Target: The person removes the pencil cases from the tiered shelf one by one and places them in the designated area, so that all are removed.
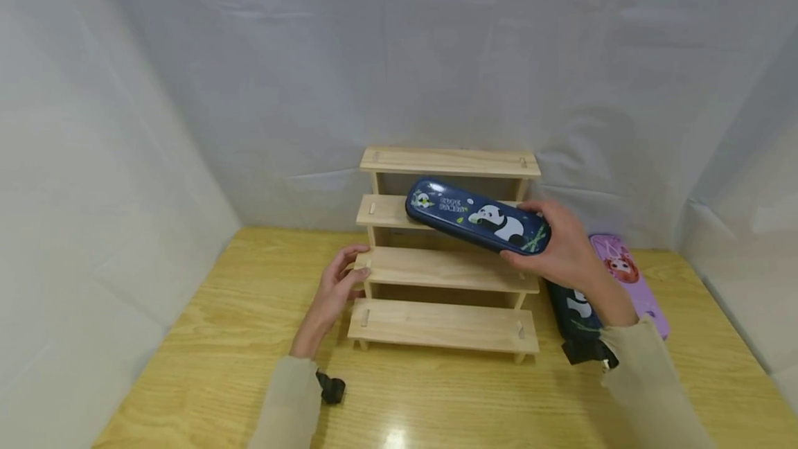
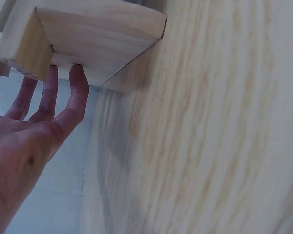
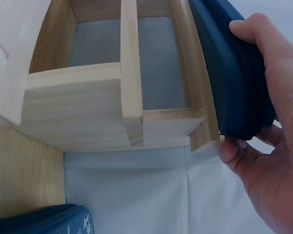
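Observation:
A four-tier wooden display rack (image 1: pixel 445 324) stands on the table in the head view. My right hand (image 1: pixel 564 244) grips the right end of a dark blue panda pencil case (image 1: pixel 476 217), thumb at its near edge, fingers at the far edge. The case slants in front of the second tier from the top, its left end higher in the picture. In the right wrist view, the zipped side of the case (image 3: pixel 234 73) lies along the rack's edge. My left hand (image 1: pixel 339 286) holds the rack's left side by the third tier, fingers bent against the wood (image 2: pixel 102 39).
Right of the rack lie a second dark panda case (image 1: pixel 570 307), partly under my right arm, and a lilac case (image 1: pixel 632 283) with a cartoon figure. The wooden table (image 1: pixel 231 338) meets grey-white sheeting (image 1: pixel 299 89) behind and at both sides.

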A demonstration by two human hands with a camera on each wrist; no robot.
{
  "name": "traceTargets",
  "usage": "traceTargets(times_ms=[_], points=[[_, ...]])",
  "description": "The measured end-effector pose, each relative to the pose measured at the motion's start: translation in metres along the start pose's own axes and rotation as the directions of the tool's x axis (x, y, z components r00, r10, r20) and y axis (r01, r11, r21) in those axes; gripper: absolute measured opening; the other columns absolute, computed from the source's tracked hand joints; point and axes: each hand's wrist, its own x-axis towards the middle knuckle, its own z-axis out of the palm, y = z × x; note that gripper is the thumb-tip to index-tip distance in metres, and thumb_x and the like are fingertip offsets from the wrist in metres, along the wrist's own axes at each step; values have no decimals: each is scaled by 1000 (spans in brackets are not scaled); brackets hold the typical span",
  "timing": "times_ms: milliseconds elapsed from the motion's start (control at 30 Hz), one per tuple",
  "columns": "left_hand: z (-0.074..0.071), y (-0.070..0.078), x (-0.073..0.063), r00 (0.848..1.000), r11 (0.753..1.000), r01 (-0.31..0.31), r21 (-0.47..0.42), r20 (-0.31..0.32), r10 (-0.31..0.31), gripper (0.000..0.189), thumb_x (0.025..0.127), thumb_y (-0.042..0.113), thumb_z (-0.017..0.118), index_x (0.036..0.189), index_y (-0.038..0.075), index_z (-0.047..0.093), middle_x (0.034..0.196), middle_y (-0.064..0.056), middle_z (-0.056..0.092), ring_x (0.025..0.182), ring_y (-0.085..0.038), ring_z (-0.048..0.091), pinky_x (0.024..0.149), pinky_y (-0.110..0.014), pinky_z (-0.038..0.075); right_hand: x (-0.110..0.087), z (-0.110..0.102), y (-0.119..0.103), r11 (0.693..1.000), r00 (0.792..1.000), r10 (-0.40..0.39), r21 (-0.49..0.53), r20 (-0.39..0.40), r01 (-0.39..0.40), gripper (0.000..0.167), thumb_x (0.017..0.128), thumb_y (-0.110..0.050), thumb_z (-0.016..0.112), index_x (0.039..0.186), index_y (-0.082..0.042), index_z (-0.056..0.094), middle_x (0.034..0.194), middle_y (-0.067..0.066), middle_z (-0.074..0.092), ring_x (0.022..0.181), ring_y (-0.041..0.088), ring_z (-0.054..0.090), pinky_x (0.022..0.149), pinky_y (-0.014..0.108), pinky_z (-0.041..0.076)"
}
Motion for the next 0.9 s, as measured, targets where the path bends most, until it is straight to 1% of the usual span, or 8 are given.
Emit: traceTargets(times_ms=[133,300,400,533,633,767,900], points=[[0,-1,1,1000,1000,0,-2,-2,0,40,103,18,59,142,13,52,144,-13,51,105,-16,60,80,-38,59,-7,0,5,996,996,-77,-46,-45,75,75,66,-24,93,130,-5,61,121,17,62,106,32,57,86,49,45],[1,-1,1,1000,1000,-7,-4,0,7,41,103,18,59,142,13,51,143,-12,51,106,-17,60,80,-39,59,-17,1,11,992,987,-125,-40,-99,122,74,62,-20,94,128,-5,63,121,15,62,106,27,57,85,38,43],[2,-2,1,1000,1000,-8,-3,1,8,40,103,17,59,142,13,51,141,-11,51,105,-17,61,79,-39,59,-23,1,14,992,984,-128,-31,-125,125,74,61,-20,95,127,-5,64,120,15,62,105,24,56,85,32,40],[2,-2,1,1000,1000,-2,-3,2,2,40,103,17,59,142,14,52,141,-11,51,104,-16,61,79,-39,59,-34,0,16,993,980,-118,-25,-161,116,75,59,-18,95,127,-5,65,121,15,63,105,22,55,85,28,39],[2,-2,2,1000,1000,4,-3,4,-4,40,102,18,59,142,14,51,143,-12,51,105,-17,60,80,-39,59,-41,-1,18,993,975,-122,-20,-188,120,76,58,-16,95,127,-3,65,122,17,63,106,23,54,85,27,38],[2,-2,2,1000,1000,7,-4,2,-7,41,102,18,60,142,14,52,144,-12,51,108,-18,60,82,-41,58,-50,-2,23,992,966,-125,-15,-228,125,77,56,-15,94,126,0,65,121,20,63,108,25,53,89,23,36],[2,-2,1,1000,1000,5,-3,-2,-5,41,102,18,60,142,14,52,144,-12,51,108,-19,59,82,-42,58,-59,-2,27,993,959,-113,-12,-262,114,78,54,-13,94,125,1,65,121,20,63,110,17,50,93,15,33]])
